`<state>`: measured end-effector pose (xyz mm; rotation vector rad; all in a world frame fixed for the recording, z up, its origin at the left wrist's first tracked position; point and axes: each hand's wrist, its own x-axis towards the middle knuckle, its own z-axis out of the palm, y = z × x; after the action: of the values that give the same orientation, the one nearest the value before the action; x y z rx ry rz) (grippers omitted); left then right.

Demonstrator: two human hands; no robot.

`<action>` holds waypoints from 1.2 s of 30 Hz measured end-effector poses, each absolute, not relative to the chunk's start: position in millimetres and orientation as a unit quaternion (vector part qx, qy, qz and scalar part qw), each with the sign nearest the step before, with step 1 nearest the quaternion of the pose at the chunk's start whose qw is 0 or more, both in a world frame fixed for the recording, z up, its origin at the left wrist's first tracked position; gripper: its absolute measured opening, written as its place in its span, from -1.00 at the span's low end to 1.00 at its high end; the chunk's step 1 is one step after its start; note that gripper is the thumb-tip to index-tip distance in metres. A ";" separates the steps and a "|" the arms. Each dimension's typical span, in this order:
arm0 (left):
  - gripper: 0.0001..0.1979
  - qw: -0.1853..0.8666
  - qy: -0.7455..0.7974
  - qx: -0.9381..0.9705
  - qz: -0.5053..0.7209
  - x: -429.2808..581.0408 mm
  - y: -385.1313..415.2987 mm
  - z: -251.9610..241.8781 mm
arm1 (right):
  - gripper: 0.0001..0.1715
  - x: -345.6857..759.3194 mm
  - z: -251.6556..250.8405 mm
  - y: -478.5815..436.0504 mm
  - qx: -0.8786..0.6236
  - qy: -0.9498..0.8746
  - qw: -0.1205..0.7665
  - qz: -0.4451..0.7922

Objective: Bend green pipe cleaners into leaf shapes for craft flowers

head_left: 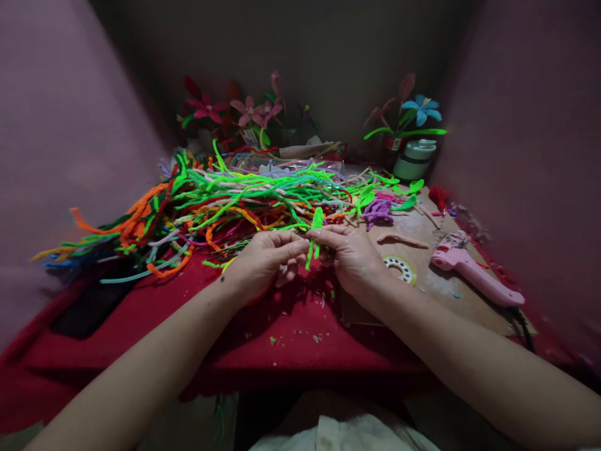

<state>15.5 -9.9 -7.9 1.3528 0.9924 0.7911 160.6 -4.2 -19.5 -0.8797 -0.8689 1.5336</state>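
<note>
A bright green pipe cleaner, folded into a narrow leaf-like loop, stands upright between my hands with two ends pointing down. My right hand pinches it between thumb and fingers below the loop. From the other side my left hand is closed, its thumb and index fingertips meeting at the pipe cleaner's lower part. The exact contact of the fingertips is partly hidden. Just behind my hands lies a big pile of pipe cleaners in green, orange, red, white and other colours.
A pink glue gun lies on a brown board at right, near a white ring-shaped spool. A dark phone-like slab rests at left on the red cloth. Pipe-cleaner flowers and a pale green jar stand behind.
</note>
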 end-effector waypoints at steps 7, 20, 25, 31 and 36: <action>-0.81 0.658 0.433 0.536 0.305 23.4 -8.2 -12.4 | -0.83 153.1 -20.1 -8.2 -0.333 -0.320 0.548 0.697; -0.62 0.457 0.375 0.729 0.345 11.1 -12.0 -1.1 | -0.94 164.7 -18.9 5.2 -0.331 -0.240 0.558 0.722; -0.81 0.101 0.283 0.868 0.395 8.6 -8.2 -14.7 | -0.97 161.6 -19.3 2.0 -0.322 -0.215 0.510 0.768; -0.81 0.007 0.258 0.883 0.393 6.3 -12.8 -13.1 | -0.92 157.4 -20.5 -3.1 -0.326 -0.215 0.479 0.786; -0.81 0.121 0.246 0.877 0.394 3.4 -15.2 -3.1 | -0.96 157.1 -19.0 -6.0 -0.307 -0.289 0.500 0.756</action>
<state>3.4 -15.2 -3.1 2.5608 0.7190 1.1509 157.1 -6.0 -19.0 -0.7420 -0.6991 1.8293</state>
